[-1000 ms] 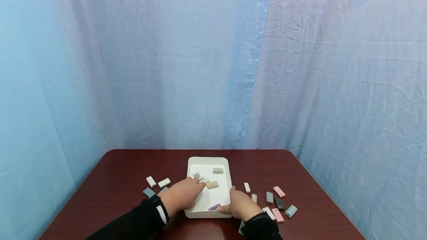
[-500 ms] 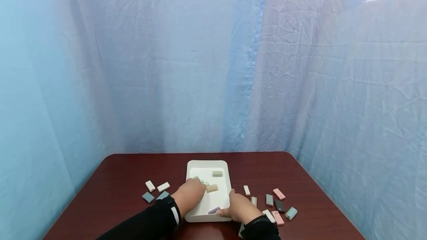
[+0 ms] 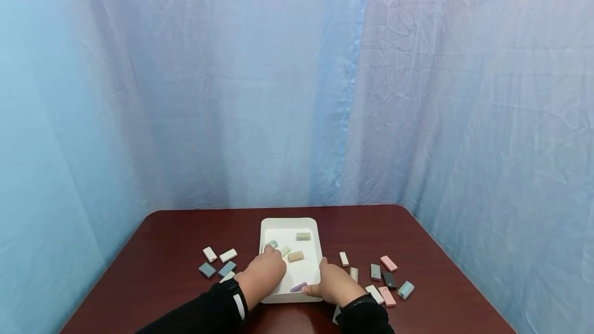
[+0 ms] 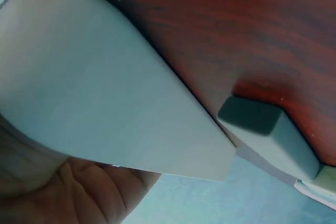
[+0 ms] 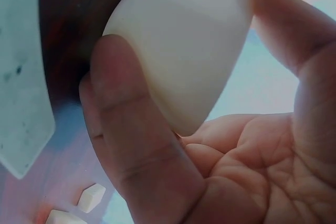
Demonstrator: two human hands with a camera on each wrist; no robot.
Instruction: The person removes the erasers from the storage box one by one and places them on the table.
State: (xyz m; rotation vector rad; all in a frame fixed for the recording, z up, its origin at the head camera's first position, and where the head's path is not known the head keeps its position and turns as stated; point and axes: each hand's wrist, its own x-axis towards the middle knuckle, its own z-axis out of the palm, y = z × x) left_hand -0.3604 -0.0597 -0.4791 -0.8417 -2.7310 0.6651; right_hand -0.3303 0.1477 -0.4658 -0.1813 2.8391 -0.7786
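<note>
Dark table: right hand grips white tray; left hand grasp hidden.

Both arms in black long sleeves; left sleeve has a white band behind the fingers.

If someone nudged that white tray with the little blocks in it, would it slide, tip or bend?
The shallow white plastic tray looks stiff, so it probably would not bend. It sits flat on the glossy dark red table, so it would likely slide, not tip. The right hand grips its near corner, which should steady it.
</note>
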